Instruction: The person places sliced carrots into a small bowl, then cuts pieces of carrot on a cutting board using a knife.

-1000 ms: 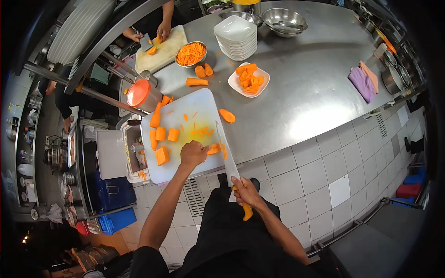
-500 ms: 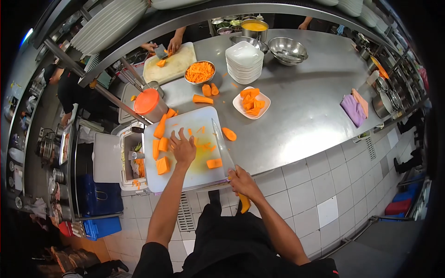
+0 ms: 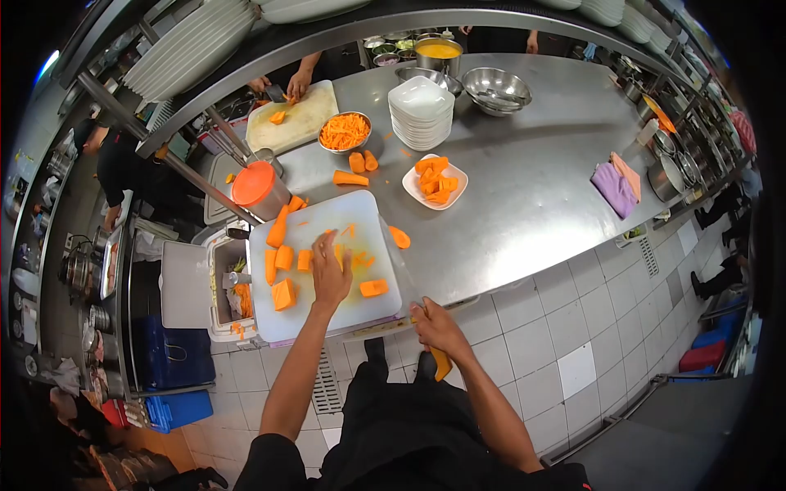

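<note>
My left hand (image 3: 331, 277) is above the white cutting board (image 3: 359, 209), fingers apart, close to small carrot scraps (image 3: 361, 260). A short carrot piece (image 3: 304, 260) sits just left of its fingers. In my right hand (image 3: 440, 329) is the handle of a kitchen knife (image 3: 443, 365); its blurred blade points away from me along the board's right edge. One carrot block (image 3: 374, 287) rests near the board's front right, and a larger chunk (image 3: 283, 295) lies at the left. Peeled carrots (image 3: 278, 227) line the left side. Another carrot piece (image 3: 399, 237) lies just off the board's right edge.
Beyond the board stand a bowl of carrot shreds (image 3: 345, 132), a white bowl of carrot pieces (image 3: 424, 196), stacked white bowls (image 3: 421, 119) and an orange-lidded container (image 3: 255, 184). A co-worker's hand (image 3: 300, 83) works at another board (image 3: 274, 139). An open bin (image 3: 214, 282) adjoins the left.
My left hand has moved right across the board, leaving a short carrot piece visible on its left. The knife has shifted slightly right, away from the board. The whole view has shifted a little.
</note>
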`<state>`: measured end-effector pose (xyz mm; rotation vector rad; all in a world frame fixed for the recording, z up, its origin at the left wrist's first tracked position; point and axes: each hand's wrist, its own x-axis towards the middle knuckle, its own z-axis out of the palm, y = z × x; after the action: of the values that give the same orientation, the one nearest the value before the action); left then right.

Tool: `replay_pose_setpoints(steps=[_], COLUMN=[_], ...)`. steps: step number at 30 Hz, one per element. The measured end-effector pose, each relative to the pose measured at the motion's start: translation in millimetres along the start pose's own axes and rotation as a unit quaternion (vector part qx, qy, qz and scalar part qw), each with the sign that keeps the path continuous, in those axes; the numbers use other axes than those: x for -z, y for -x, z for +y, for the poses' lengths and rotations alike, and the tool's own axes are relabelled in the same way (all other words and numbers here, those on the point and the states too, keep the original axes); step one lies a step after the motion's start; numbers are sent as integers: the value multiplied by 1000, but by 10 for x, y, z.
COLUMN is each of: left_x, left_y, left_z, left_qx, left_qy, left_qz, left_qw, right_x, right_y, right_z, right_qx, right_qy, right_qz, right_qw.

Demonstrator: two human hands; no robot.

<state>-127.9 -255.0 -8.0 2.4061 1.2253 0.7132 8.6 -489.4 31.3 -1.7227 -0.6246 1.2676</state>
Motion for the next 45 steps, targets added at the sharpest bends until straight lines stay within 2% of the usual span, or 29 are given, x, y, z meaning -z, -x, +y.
replay_pose_setpoints(steps=[1,2,4,5,8,9,10,11,13,23,32,35,38,40,43,44,45], left_x=[129,183,261,201,12,-23,-11,14,102,403,408,339,225,194,199,229,271], left_y=[90,216,479,538,563,547,516,502,505,592,610,614,629,632,703,732,766], left_z=[71,136,224,140,-10,-40,-31,-28,-14,23,29,-40,-138,-198,-178,-149,-125], left_qx=[-54,-55,-196,-196,-141,-29,83,87,139,134,158,174,208,95,98,98,60], left_qy=[126,127,71,70,110,222,329,330,488,477,440,455,399,215,269,269,226], left_qz=[-76,-75,-174,-173,-159,-186,-207,-202,-213,-206,-247,-273,-245,-205,-177,-179,-164], left_qw=[988,988,963,963,971,957,918,918,835,844,849,830,859,950,942,941,958], right_x=[50,116,221,246,287,287,282,277,266,271,290,304,314,326,328,333,338], right_y=[62,109,180,231,331,370,406,443,501,611,592,591,597,616,660,659,658], right_z=[50,73,97,124,214,250,272,284,357,538,584,581,577,532,481,504,522], right_qx=[-3,-15,-22,-30,-39,-42,-43,-58,-75,-102,-103,-104,-109,-110,-117,-115,-112], right_qy=[-1,-18,-34,-51,-70,-73,-70,-65,-57,-46,-45,-40,-43,-45,-33,-39,-46], right_qz=[1,7,12,15,22,23,19,26,30,4,-12,-17,-20,-22,-16,-15,-13], right_qw=[1000,1000,999,998,997,996,996,996,995,994,994,994,993,993,992,992,993])
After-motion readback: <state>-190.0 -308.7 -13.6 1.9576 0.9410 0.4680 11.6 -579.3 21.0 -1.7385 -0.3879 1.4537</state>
